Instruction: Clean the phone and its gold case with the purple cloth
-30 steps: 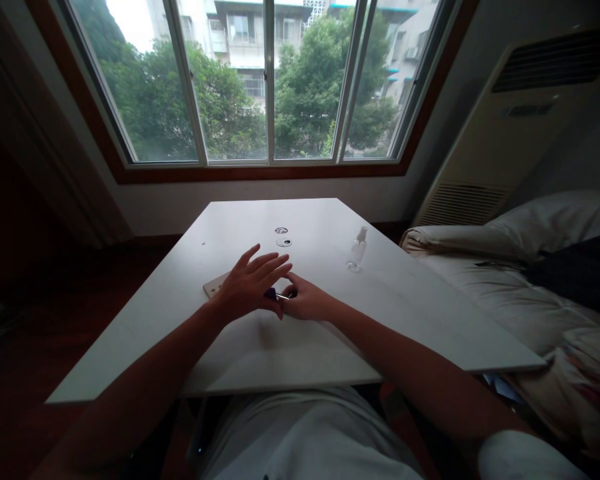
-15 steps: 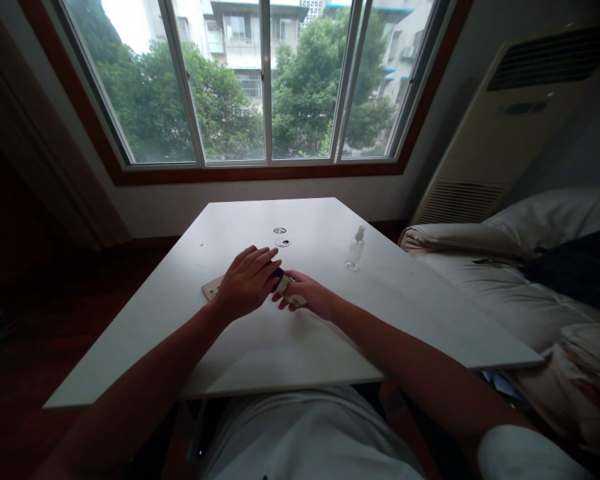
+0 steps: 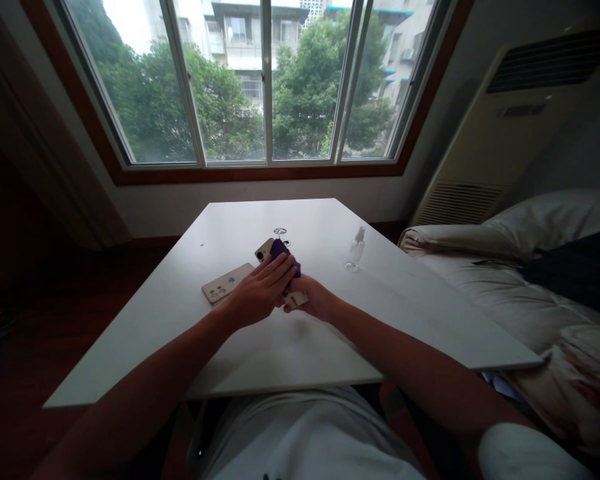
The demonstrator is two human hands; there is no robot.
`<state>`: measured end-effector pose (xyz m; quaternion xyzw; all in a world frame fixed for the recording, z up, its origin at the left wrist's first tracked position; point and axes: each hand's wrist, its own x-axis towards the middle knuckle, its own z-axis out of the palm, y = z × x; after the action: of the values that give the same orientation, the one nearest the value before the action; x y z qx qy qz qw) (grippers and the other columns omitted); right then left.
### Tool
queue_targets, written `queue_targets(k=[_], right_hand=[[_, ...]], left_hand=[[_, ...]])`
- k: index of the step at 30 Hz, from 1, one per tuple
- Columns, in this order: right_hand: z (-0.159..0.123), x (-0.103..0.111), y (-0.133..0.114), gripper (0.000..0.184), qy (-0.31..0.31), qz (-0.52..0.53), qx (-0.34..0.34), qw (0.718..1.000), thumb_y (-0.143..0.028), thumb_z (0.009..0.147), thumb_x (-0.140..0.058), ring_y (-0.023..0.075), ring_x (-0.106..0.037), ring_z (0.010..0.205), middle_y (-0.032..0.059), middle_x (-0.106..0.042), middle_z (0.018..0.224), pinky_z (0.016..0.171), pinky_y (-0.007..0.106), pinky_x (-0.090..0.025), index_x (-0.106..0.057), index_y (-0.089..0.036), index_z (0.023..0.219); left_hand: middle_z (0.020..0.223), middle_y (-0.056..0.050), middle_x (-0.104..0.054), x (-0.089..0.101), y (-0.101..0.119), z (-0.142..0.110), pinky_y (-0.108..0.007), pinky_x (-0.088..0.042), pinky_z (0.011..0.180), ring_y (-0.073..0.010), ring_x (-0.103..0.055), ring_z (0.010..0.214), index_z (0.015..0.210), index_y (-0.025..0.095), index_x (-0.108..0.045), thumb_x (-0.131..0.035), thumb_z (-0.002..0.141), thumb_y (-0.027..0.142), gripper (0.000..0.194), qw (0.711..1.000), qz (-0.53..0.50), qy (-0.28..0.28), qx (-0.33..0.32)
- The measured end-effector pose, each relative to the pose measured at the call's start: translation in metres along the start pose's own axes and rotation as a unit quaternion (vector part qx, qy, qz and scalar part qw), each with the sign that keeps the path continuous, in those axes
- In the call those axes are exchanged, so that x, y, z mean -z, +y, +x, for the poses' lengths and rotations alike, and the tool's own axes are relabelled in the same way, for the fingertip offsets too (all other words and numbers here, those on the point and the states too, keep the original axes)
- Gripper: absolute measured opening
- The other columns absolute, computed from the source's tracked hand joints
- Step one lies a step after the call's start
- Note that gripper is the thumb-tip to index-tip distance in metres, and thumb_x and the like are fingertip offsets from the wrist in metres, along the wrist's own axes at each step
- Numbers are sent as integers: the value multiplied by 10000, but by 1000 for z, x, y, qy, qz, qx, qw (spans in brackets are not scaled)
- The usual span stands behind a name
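Observation:
My right hand grips the lower end of a pale phone, which is tilted up off the white table with its camera end pointing away from me. My left hand lies over the phone with its fingers together. They press a small purple cloth against the phone. Most of the phone is hidden under both hands.
A beige phone case or second phone lies flat just left of my hands. A small clear spray bottle stands to the right. Two small round items lie beyond the hands. Bedding borders the table's right side.
The phone has come up from the tabletop and now tilts away from me. My left hand slid forward with the purple cloth, uncovering the beige case on the table.

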<state>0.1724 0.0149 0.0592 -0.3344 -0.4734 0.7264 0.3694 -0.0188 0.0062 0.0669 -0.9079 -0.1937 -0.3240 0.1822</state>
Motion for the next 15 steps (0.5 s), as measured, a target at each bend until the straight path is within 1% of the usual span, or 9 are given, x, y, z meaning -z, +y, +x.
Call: queue_targets(k=[2, 4, 7, 9, 12, 15], right_hand=[[0, 3, -2, 278, 10, 26, 1, 1000, -191, 668, -634, 246, -707, 705, 108, -708, 777, 567, 314, -552, -626, -102, 931], [0, 6, -4, 300, 7, 45, 13, 999, -181, 675, -641, 246, -707, 699, 100, -713, 782, 573, 321, -561, -622, -113, 967], [0, 10, -6, 330, -12, 60, 31, 998, -194, 719, -659, 253, -711, 706, 89, -715, 788, 570, 325, -565, -603, -134, 1039], [0, 11, -8, 325, -18, 58, 43, 997, -232, 769, -686, 249, -711, 702, 85, -712, 795, 561, 320, -564, -595, -140, 1067], [0, 11, -9, 364, -23, 49, 67, 996, -300, 822, -728, 231, -706, 687, 81, -718, 846, 544, 300, -554, -591, -158, 1128], [-1, 9, -11, 388, -28, 52, 74, 995, -348, 847, -743, 218, -700, 687, 77, -718, 863, 539, 289, -546, -599, -169, 1159]], left_hand=[[1575, -206, -393, -2, 0, -1, -595, -324, 1219, -324, -231, 1530, 1550, 82, -331, -468, 1000, 146, 570, 1000, 0, -15, -4], [1569, -201, -406, -3, -1, -3, -598, -302, 1226, -319, -226, 1533, 1534, 80, -362, -464, 997, 134, 549, 1000, 5, -25, -2], [1574, -197, -398, -2, -4, -4, -607, -261, 1236, -315, -254, 1525, 1517, 91, -403, -450, 995, 129, 526, 1000, 10, -19, 15], [1584, -189, -383, -1, -6, -6, -604, -247, 1239, -310, -287, 1515, 1515, 110, -419, -447, 997, 144, 520, 999, 6, -10, 36], [1586, -186, -382, -1, -5, -7, -581, -237, 1249, -285, -318, 1505, 1550, 110, -361, -447, 1005, 166, 555, 997, -6, 10, 76], [1593, -197, -362, -3, 0, -6, -561, -233, 1254, -271, -298, 1515, 1583, 81, -271, -447, 1014, 189, 606, 994, -12, 29, 108]])
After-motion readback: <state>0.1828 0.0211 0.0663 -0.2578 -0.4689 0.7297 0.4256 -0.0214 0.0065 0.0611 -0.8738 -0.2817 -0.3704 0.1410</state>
